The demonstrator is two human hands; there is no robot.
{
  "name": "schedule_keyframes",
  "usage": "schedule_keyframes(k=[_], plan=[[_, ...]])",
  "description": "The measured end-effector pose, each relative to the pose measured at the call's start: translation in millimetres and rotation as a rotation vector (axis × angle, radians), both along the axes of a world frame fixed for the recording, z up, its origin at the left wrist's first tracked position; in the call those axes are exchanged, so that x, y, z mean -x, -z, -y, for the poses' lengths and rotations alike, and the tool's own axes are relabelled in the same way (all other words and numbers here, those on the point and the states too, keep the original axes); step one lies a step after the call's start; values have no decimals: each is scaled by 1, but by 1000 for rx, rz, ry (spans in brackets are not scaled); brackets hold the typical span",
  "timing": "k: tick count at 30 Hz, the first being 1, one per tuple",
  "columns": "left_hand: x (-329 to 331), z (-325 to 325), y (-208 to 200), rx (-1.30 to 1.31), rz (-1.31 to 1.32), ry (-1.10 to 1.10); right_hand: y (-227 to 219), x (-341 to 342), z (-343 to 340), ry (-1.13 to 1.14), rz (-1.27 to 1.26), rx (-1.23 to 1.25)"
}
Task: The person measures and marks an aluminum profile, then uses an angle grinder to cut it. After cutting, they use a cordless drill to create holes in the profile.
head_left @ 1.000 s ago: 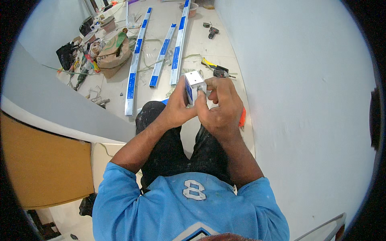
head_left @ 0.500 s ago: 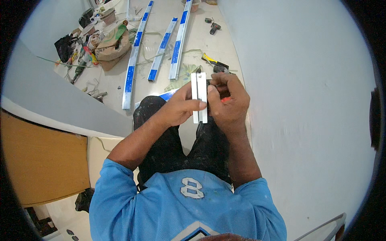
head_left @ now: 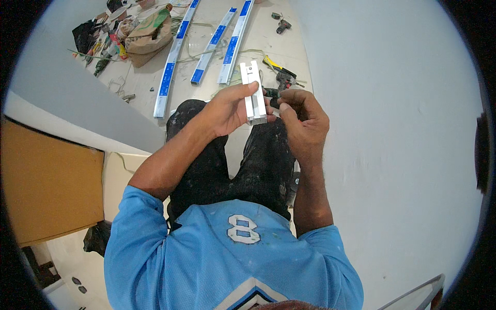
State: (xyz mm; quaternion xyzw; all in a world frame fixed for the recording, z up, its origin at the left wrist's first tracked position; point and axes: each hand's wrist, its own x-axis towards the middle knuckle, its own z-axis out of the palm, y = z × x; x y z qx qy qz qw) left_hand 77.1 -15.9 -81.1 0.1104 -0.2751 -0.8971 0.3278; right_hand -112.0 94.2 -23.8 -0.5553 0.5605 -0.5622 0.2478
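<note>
My left hand [head_left: 231,109] grips a short white metal channel piece [head_left: 253,99], its thumb pressed on the front face and its fingers behind. The piece stands nearly upright over my knees, a slot running along its length and its hollow lower end showing. Just to its right, apart from it, my right hand [head_left: 305,118] has thumb and forefinger pinched together. Whatever sits between those fingertips is too small or hidden to make out. Beyond the right hand, a dark cordless drill [head_left: 284,80] lies on the floor, partly covered by the hand.
Long channels with blue-and-white film [head_left: 172,67] lie on the tiled floor [head_left: 212,95] ahead. A yellow-and-black tool [head_left: 279,67] and a second small drill [head_left: 283,26] rest near the right wall [head_left: 392,129]. A brown sack [head_left: 149,44] and scattered tools are at far left.
The channel piece has moved up and tilted, so its lower end now shows. My left thumb sits higher on it, and my right hand has drawn slightly away to the right.
</note>
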Motion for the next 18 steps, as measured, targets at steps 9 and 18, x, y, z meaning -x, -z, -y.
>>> schedule_keyframes(k=[9, 18], plan=[[21, -22, -7, 319, 360, -299, 4, -3, -3, -50, -364, 19], [33, -54, -7, 740, 615, -235, 24, 8, -22, 91, -329, -175]])
